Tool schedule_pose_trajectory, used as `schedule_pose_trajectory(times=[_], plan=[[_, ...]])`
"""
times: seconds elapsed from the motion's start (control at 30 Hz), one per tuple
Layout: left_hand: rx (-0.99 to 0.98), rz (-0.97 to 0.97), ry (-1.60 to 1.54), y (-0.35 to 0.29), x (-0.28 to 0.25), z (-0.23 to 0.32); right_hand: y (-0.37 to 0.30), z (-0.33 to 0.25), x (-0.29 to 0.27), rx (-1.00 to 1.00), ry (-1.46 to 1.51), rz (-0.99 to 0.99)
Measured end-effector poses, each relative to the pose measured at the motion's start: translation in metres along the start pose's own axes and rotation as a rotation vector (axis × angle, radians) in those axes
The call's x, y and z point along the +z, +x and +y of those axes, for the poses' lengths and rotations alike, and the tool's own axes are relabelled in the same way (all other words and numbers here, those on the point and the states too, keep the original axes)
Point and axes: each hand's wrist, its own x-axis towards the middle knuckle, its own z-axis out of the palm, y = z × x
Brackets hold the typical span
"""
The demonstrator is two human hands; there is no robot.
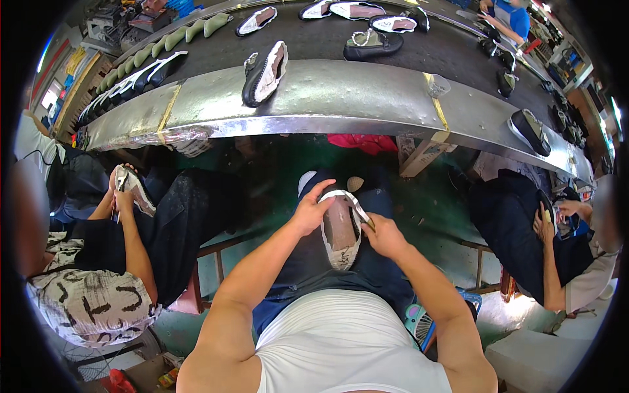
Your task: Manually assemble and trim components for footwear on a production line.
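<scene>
An unfinished shoe (342, 226) rests sole side up over my lap, with a brown inner board and a pale turned-in edge. My left hand (313, 208) grips its far end from the left, fingers curled over the rim. A white strip (356, 204) curves around that far end and down the right side. Where it ends, my right hand (388, 237) is closed; a small dark and yellowish piece shows at its fingertips, too small to name.
Ahead runs a dark conveyor (314, 39) with a metal edge (229, 98); a shoe (265, 75) leans on it. Several shoes and green shoe forms (173, 40) lie beyond. Co-workers sit at left (92, 281) and right (583, 262), handling shoes. A small green fan (417, 321) stands beside my right thigh.
</scene>
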Motion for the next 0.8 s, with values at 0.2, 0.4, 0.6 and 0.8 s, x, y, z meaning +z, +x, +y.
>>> schedule_pose_trajectory(times=[0.2, 0.4, 0.6, 0.8], plan=[[0.085, 0.020, -0.048, -0.007, 0.015, 0.025, -0.060, -0.023, -0.052, 0.061, 0.021, -0.200], [0.743, -0.003, 0.624, -0.052, 0.047, 0.065, -0.088, -0.034, -0.034, 0.312, 0.455, -0.158], [0.733, -0.308, 0.817, -0.071, 0.062, 0.032, -0.037, 0.010, 0.028, 0.977, 1.688, -0.162], [0.434, -0.111, 0.552, -0.084, 0.083, -0.004, -0.054, -0.017, 0.021, 1.097, 1.461, -0.133]])
